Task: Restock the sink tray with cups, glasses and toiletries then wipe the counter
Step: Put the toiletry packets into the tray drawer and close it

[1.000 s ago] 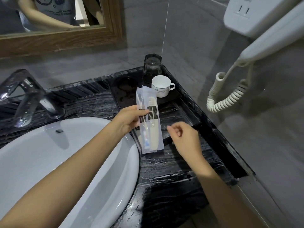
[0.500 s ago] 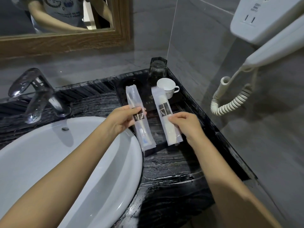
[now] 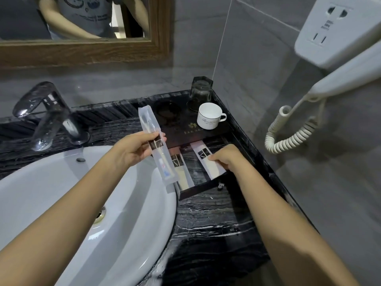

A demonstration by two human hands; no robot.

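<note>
**Head view: seating toiletry packets in the tray's front well**

Head view, looking down. My right hand (image 3: 223,157) is pinched on the near end of a white packet (image 3: 208,162), pressing it flat into the right side of the tray (image 3: 203,185) well; holding the end lets me square it to the tray edge. My left hand (image 3: 134,150) is clamped mid-length on a clear toothbrush packet (image 3: 153,139), kept raised and tilted over the basin rim, apart from the tray, so it stays clear while the right one settles. Another packet (image 3: 181,170) lies in the left side of the well, partly under the raised one.

Further back on the tray: white cup (image 3: 208,116) upright, handle right; dark glass (image 3: 201,90) behind it in the corner; one round recess (image 3: 167,109) looks vacant. I judge a second glass is wanted there.

Counter (image 3: 206,223) shows wet streaks by the sink (image 3: 82,203). Wiping not yet done.
</note>
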